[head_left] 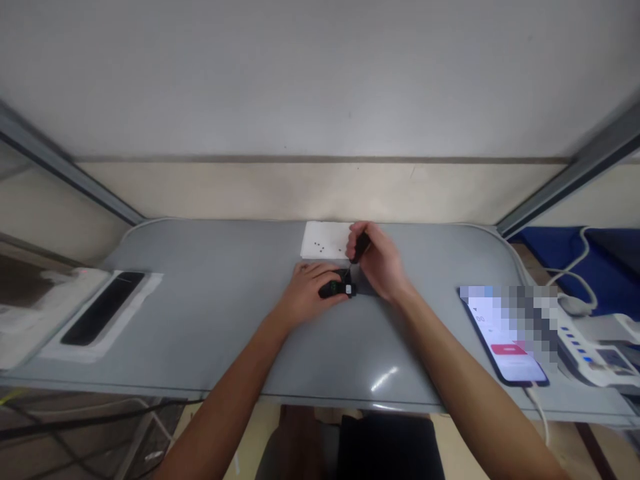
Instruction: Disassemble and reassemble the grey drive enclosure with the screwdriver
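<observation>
Near the middle of the grey table [210,287], my left hand [307,290] is closed around a small black device [334,288] with a white label on its right end, holding it against the tabletop. My right hand [377,260] grips a screwdriver [361,248] by its dark handle. The thin shaft points down and left to the device; whether its tip touches a screw is too small to tell. Just behind the hands lies a white sheet of paper [320,233], with several tiny dark screws [321,248] scattered on it.
A lit phone [500,347] with a cable lies at the right, beside a white power strip [590,350]. On the left, a black phone-like slab [105,308] rests on white paper. A pale wall [320,187] stands at the back, with metal posts on both sides.
</observation>
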A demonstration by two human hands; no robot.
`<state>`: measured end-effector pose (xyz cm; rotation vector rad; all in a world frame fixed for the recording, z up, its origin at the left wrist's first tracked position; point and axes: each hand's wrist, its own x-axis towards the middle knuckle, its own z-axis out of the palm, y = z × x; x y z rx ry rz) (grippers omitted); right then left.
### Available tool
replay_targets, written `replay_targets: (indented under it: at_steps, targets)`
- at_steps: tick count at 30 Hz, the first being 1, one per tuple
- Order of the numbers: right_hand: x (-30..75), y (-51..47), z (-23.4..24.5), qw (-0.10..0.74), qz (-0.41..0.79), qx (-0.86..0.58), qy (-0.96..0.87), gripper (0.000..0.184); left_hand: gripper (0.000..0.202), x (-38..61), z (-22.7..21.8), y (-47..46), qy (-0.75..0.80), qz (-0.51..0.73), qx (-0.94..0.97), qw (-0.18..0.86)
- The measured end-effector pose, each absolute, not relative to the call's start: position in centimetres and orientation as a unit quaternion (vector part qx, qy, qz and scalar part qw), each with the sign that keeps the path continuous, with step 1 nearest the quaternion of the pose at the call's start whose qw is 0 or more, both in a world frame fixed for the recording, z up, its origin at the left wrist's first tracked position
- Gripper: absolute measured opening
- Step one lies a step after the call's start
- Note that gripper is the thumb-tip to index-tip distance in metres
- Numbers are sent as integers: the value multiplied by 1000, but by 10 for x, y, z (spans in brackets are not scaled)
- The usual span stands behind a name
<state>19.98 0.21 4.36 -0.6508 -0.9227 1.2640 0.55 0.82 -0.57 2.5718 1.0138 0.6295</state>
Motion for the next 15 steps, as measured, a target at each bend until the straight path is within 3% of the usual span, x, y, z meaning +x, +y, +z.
replay_targets:
  at_steps: [2, 7, 10, 15]
  targets:
    - [202, 1, 44, 664, 552, -292, -410, 33, 25, 6, -5, 8, 352, 224, 896, 152]
    - [203, 3, 39, 676, 531, -324, -395, 47, 25, 6, -2, 7, 354, 219, 894, 162]
    - [203, 6, 37, 688, 511, -330, -395, 42, 27, 4, -4, 8, 353, 217, 896, 156]
    - [207, 7, 41, 672, 592, -264, -358, 34, 28, 3, -7, 9, 350, 221, 898, 145]
